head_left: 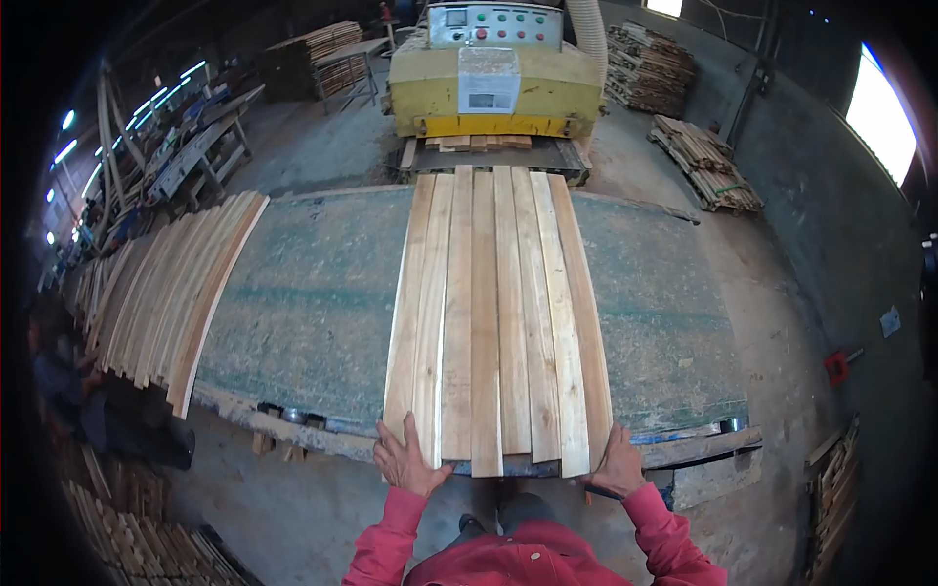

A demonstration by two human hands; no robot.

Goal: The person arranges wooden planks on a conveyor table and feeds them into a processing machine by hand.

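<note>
Several long, narrow wooden planks (pixel 486 322) lie side by side in a row on a worn green conveyor belt (pixel 313 293). Their near ends are uneven and overhang the belt's front edge. My left hand (pixel 410 464) grips the near left corner of the row, fingers along the outer plank and thumb by its end. At the opposite corner, my right hand (pixel 618 464) holds the outer right plank, with its fingers partly hidden beside and under the wood. Both hands press on the row from its two sides.
Ahead stands a yellow machine (pixel 496 88) with a control panel (pixel 495 26) and short wood ends at its mouth. More planks (pixel 181 293) lie on the left, near another person (pixel 88 391). Stacked wood (pixel 703 161) sits at right; a wooden rail (pixel 699 447) edges the belt.
</note>
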